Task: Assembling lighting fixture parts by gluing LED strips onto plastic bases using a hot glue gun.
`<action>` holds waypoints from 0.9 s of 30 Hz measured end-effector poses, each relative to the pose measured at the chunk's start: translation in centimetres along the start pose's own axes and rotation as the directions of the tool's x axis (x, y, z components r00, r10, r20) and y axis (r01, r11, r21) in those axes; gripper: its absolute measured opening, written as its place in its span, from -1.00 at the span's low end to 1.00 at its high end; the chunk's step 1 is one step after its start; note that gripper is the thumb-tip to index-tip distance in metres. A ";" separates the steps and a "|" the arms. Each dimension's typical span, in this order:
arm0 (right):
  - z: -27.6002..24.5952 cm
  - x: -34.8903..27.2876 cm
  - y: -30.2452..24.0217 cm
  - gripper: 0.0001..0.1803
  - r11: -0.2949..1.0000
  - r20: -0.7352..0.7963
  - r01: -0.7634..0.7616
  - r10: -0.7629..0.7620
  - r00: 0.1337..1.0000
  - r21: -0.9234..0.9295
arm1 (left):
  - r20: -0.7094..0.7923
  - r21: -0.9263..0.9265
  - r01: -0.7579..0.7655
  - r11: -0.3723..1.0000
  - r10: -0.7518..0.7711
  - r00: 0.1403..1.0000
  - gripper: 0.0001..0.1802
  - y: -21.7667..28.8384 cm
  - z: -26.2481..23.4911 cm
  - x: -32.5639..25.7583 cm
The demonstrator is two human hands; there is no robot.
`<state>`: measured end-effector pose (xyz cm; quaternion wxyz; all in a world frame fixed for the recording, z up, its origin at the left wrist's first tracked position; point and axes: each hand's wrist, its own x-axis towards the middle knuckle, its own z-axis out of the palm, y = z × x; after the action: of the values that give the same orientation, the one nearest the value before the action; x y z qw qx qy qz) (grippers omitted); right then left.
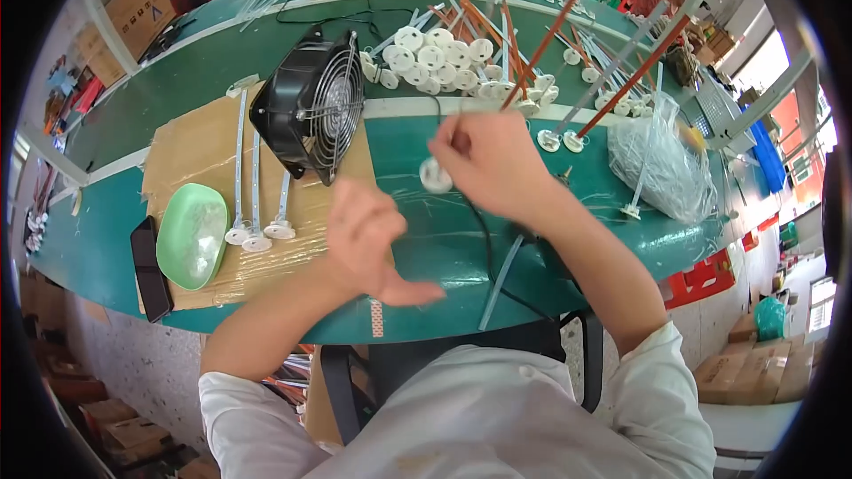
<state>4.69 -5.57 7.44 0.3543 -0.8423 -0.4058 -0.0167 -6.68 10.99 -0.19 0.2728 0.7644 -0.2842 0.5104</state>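
My left hand [362, 239] hovers over the near middle of the green table, slightly blurred. Its thumb stretches out to the right, its fingers are loosely bent, and nothing shows in it. My right hand [497, 160] is farther off and to the right, fingertips curled together; what they hold, if anything, is hidden. A white round disc [435, 176] shows just below its fingers; I cannot tell whether they touch. A pale narrow strip [502, 282] lies by the near edge, under my right forearm. A strip of small copper-coloured pieces [377, 318] lies at the table edge.
A black fan [311, 105] stands on cardboard [191, 137], beside white strips with round bases [256, 242], a green bowl [193, 235] and a phone [151, 268]. Beyond lie heaped white discs [432, 57] with rods. A clear plastic bag [667, 160] sits right; a black cable [486, 235] crosses the table.
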 end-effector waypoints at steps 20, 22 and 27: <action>4.0 9.5 3.8 -0.68 0.983 0.046 -0.028 0.037 0.998 -0.181 | 0.215 0.038 -0.021 0.999 0.013 0.977 -0.46 0.1 0.8 1.0; 3.3 9.4 3.4 -0.63 0.972 0.076 -0.045 0.064 0.995 -0.229 | 0.215 0.034 -0.021 0.999 0.013 0.976 -0.47 0.2 1.0 1.0; -0.5 7.4 2.3 -0.49 0.877 0.125 0.014 0.053 0.991 -0.481 | 0.233 0.036 0.003 0.999 -0.011 0.973 -0.47 0.1 0.9 0.9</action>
<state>11.36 -1.88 8.87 0.1062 -0.9071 -0.4032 -0.0566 -5.88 10.18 0.34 0.2257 0.8246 -0.3024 0.4214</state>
